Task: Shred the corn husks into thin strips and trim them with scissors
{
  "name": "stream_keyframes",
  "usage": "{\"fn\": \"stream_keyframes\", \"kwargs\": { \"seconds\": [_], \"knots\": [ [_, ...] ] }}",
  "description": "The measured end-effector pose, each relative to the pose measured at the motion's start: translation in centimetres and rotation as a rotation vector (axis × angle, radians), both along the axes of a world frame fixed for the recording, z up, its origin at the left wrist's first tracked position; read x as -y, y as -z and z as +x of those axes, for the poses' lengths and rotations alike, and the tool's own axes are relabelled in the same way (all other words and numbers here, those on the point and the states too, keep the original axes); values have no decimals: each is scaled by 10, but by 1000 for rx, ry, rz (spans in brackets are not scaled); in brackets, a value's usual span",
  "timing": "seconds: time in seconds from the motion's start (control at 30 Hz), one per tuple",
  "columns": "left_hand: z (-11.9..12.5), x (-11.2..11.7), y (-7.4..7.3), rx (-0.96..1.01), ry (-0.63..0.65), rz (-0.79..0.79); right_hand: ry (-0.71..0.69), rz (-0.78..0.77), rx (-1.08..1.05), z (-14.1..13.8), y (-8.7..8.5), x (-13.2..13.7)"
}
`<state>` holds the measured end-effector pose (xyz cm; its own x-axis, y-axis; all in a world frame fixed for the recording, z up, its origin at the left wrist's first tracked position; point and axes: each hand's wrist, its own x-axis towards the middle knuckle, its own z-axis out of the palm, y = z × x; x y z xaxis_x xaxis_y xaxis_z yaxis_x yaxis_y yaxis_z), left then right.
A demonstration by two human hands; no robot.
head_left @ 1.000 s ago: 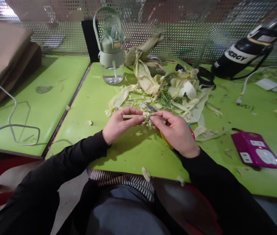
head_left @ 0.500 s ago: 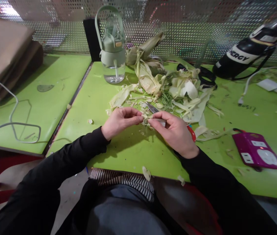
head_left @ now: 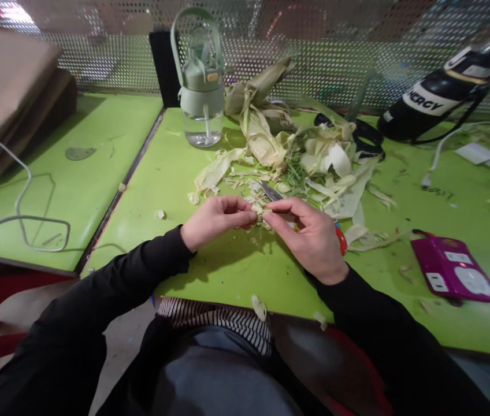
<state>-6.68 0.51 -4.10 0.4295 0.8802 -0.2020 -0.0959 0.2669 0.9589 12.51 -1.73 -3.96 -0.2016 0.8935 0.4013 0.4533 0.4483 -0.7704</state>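
Gone from view since a second ago is the pale stalk that was sticking out past the left fingers, and both hands are sitting a touch closer together. Left hand (head_left: 214, 222) and right hand (head_left: 314, 237) are meeting fingertip to fingertip, each pinching tight on a small husk bundle (head_left: 260, 215) held just above the green table (head_left: 227, 271), near its front edge. Scissors (head_left: 270, 191) are showing a blade tip past the right fingers and a red handle by the wrist; whether the hand is carrying them or they are lying beneath it cannot be told. Behind the hands a water bottle (head_left: 201, 98) is standing upright: pale green lid with a loop handle, clear base holding a low level of water with a straw running down into it. Right of it a heap of corn husks (head_left: 266, 144) is spreading across the table, scraps trailing down toward the hands. Further right a purple box (head_left: 453, 268) is lying flat, well apart from the hands, and a black bottle (head_left: 431, 98) with white lettering is leaning at the back. A second green table (head_left: 97, 150) is butting up on the left, carrying a looped white cable (head_left: 19, 216) and a brown stack (head_left: 11, 98). A perforated metal screen (head_left: 314, 52) is closing off the far side of both tables.
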Motion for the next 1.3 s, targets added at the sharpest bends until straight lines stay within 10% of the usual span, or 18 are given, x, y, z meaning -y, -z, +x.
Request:
{"fn": "stream_keyframes", "kwargs": {
  "seconds": [0.3, 0.77, 1.07, 1.3],
  "knots": [
    [-4, 1, -5, -133, 22, 62, -54, -92, 36, 5, -5, 0],
    [-8, 0, -11, -101, 67, -132, -58, 486, 370, 2, -3, 5],
    [-11, 0, -6, -32, 62, -8, -68, 82, 174, 7, -3, 1],
    [-11, 3, -2, 189, 238, -42, -383, -147, -214, 18, -2, -9]
  ]
}}
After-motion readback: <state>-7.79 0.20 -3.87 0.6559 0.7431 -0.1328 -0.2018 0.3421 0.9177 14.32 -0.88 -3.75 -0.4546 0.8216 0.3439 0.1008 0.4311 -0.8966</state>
